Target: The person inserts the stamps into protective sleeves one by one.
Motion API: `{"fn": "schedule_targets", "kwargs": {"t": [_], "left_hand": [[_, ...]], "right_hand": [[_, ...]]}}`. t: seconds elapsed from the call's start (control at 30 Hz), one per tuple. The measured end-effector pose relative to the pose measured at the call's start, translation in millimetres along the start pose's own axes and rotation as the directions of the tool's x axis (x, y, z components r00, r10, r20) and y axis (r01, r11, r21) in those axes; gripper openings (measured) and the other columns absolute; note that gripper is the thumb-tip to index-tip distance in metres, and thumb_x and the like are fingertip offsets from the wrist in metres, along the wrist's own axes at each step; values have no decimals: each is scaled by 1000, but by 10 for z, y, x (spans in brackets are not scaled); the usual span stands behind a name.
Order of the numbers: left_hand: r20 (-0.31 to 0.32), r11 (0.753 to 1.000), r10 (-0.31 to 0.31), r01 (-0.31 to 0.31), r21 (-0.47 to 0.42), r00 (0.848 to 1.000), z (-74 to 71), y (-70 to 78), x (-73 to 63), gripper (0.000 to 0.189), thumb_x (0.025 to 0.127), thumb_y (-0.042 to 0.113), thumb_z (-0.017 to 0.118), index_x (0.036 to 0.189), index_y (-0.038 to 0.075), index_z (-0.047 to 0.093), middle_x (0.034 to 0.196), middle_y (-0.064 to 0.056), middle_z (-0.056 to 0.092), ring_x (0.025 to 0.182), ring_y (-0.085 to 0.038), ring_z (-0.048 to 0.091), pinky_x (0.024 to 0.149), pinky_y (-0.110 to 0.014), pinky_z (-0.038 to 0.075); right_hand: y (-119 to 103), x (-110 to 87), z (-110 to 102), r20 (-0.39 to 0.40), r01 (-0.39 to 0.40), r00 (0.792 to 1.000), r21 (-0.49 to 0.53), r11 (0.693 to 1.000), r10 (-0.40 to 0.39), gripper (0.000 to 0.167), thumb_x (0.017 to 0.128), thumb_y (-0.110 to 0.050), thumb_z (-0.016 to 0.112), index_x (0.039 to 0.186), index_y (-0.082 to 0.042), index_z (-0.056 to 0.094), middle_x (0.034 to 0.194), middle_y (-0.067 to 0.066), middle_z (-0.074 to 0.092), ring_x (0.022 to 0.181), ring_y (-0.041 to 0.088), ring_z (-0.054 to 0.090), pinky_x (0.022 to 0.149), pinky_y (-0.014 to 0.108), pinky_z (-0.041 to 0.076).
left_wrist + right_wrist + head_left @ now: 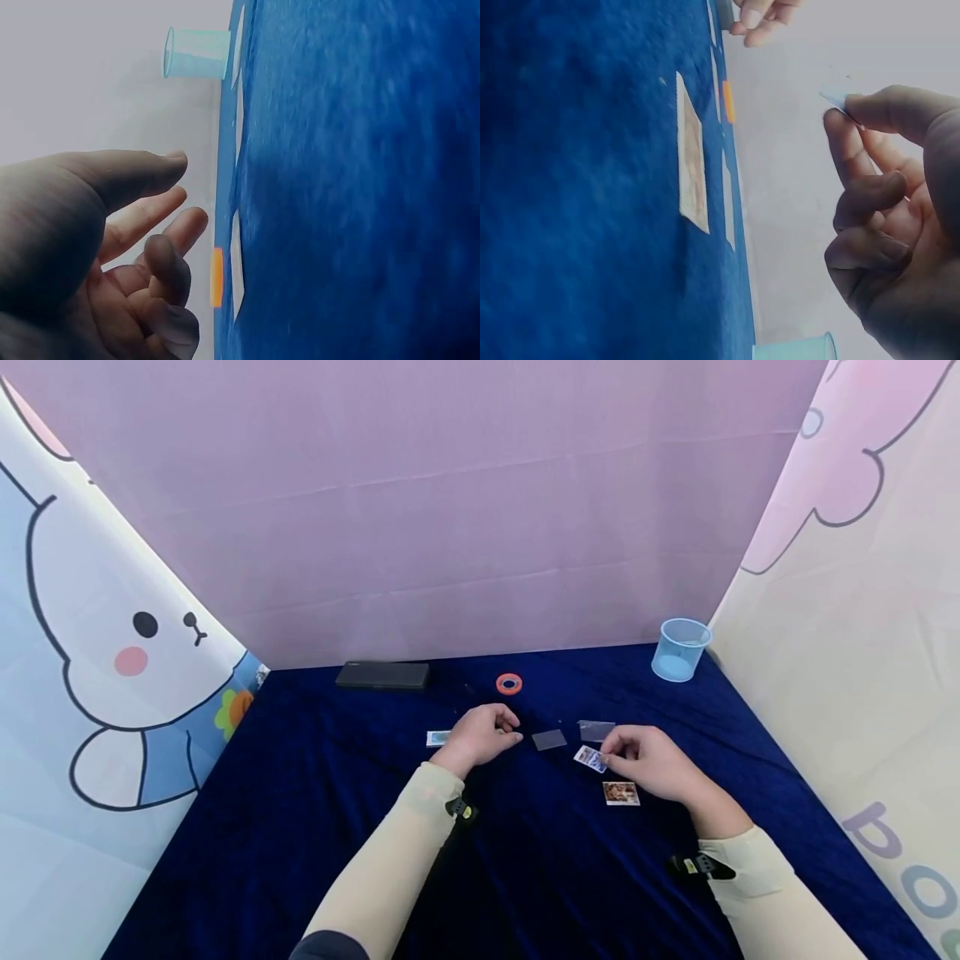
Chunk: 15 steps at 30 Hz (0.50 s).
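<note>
Between its thumb and index finger, my right hand [651,762] pinches a small blue and white stamp [590,758], held above the cloth. Below that hand, a brown picture stamp [621,793] with a toothed edge lies flat. A clear plastic sleeve [596,732] is just beyond the right fingertips. To its left is a greyish flat sleeve [550,740]. My left hand [480,737] hovers over the cloth with fingers loosely bent, and nothing shows between thumb and fingers in the left wrist view. Partly hidden behind it lies a white-edged blue stamp [438,738].
Dark blue cloth [525,877] covers the table. Toward the back are a flat black case [382,675] and an orange-red tape roll [508,683]. A light blue see-through cup [678,652] stands at the back right corner. Fabric walls enclose the back and both sides.
</note>
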<state>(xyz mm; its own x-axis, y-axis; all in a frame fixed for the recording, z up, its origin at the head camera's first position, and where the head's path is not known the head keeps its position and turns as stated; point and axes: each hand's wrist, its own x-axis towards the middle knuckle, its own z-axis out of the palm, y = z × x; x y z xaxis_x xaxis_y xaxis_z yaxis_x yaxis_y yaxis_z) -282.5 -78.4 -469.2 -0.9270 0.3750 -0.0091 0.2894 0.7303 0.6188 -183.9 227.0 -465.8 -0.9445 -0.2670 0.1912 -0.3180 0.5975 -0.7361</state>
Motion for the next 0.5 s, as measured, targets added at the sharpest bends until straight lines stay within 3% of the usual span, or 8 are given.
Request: {"fn": "schedule_targets", "kwargs": {"t": [0.27,0.5], "left_hand": [[61,998,23,-26,55,998,179,91,76,24,96,36,79,116,23,73,104,11,68,94,-11,64,86,-37,54],[65,997,6,-11,77,998,243,170,78,27,94,38,81,116,24,73,104,11,68,95,-10,64,86,-36,54]], "right_hand": [[100,-24,-212,-194,18,981,-18,1000,-21,5,97,-14,78,93,-13,75,77,0,63,55,13,47,49,29,39],[160,-62,-360,-314,6,950,5,1000,-4,6,96,-13,78,94,-8,75,73,1,64,54,11,47,48,27,38]]}}
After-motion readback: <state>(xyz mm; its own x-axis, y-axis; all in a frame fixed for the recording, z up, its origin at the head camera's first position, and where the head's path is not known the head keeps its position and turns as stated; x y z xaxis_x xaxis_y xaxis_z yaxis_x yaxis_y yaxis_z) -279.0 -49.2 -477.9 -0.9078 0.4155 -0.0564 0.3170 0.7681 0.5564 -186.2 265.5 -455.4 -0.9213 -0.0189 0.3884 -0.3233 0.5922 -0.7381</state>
